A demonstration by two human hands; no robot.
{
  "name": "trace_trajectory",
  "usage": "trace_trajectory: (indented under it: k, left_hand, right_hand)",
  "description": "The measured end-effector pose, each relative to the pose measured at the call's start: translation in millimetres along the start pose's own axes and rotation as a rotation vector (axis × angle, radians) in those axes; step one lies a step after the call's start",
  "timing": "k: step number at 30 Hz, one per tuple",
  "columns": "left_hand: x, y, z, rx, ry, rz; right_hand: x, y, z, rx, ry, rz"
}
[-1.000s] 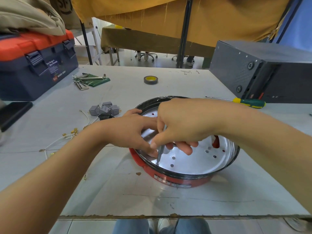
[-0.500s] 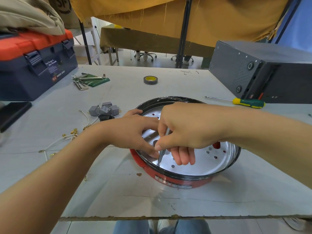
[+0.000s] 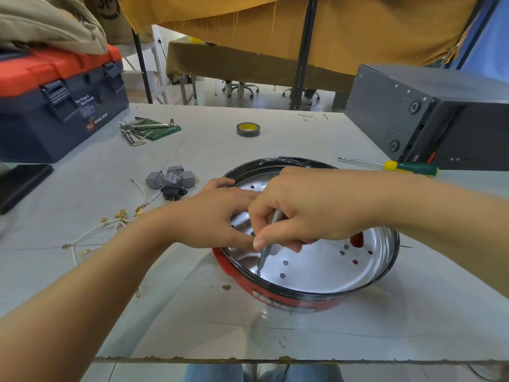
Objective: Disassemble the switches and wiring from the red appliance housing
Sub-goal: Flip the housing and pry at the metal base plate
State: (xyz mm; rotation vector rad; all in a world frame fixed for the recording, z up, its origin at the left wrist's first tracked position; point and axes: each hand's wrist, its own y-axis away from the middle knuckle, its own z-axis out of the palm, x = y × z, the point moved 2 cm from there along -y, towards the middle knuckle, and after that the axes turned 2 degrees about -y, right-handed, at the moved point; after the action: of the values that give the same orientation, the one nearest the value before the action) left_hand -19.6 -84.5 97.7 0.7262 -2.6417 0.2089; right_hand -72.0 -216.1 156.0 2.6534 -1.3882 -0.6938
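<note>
A slim metal screwdriver shaft (image 3: 264, 257) is being pinched by the right hand (image 3: 311, 208), its tip set against the shiny perforated plate (image 3: 316, 267) inside the round red appliance housing (image 3: 278, 295) on the white table (image 3: 192, 312). The black rim is being gripped by the left hand (image 3: 212, 216). Left of both grips, grey switches (image 3: 170, 178) and white wires (image 3: 110, 226) are lying loose.

That red housing (image 3: 289, 300) has a glossy painted shell, and the pan inside (image 3: 316, 267) is shiny polished metal, almost mirror-like. The thin tool shaft (image 3: 265, 253) looks like dull grey steel. The grey switches (image 3: 172, 179) are matt plastic, the toolbox (image 3: 55, 106) smooth plastic. The table (image 3: 192, 312) is a matt, scuffed board with a rough chipped edge.
</note>
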Motion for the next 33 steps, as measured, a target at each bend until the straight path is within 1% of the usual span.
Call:
trace_trajectory:
  k: [3,4,6,7,9,11,13,15,16,17,21,22,25,27,28,30,33]
  left_hand:
    - [5,8,-11,0.059,0.196,0.031]
    - [6,11,-15,0.044,0.241,0.066]
    - [8,15,-20,-0.047,0.313,0.099]
    - [8,15,-21,-0.094,0.353,0.094]
    - [10,13,-20,-0.109,0.440,0.044]
    - [14,11,-17,-0.095,0.505,0.021]
    - [18,10,-15,-0.096,0.493,0.038]
    - [21,9,-20,-0.097,0.393,0.035]
    - [23,9,-24,-0.102,0.355,0.036]
    - [25,9,-27,-0.118,0.317,0.043]
    - [41,3,-42,-0.281,0.033,0.023]
    - [47,1,-44,-0.319,-0.056,0.018]
    - [61,-7,-47,-0.401,-0.291,-0.034]
    - [69,-11,-43,-0.394,-0.456,-0.082]
    - [72,-11,-41,-0.375,-0.533,-0.070]
    - [76,-9,-37,-0.361,-0.643,-0.056]
    - [76,-6,-37,-0.405,-0.742,-0.055]
  right_hand:
    - [3,3,1,0.104,0.082,-0.032]
    - [4,4,2,0.136,0.092,-0.048]
    - [6,7,5,0.186,0.091,-0.075]
    - [7,8,7,0.209,0.093,-0.079]
    - [8,11,10,0.262,0.109,-0.082]
    - [10,13,15,0.298,0.069,-0.092]
    - [13,17,19,0.301,-0.083,-0.092]
    - [19,22,23,0.297,-0.318,-0.074]
    - [24,26,26,0.286,-0.400,-0.052]
    - [29,29,30,0.259,-0.414,-0.022]
    - [37,36,56,-0.010,-0.149,0.077]
    - [36,36,60,-0.025,-0.135,0.075]
    - [34,38,64,0.042,-0.129,0.082]
    - [32,38,64,0.053,-0.121,0.127]
    - [32,37,64,0.051,-0.120,0.137]
    - [30,37,64,0.051,-0.129,0.134]
    - [29,37,63,0.065,-0.132,0.130]
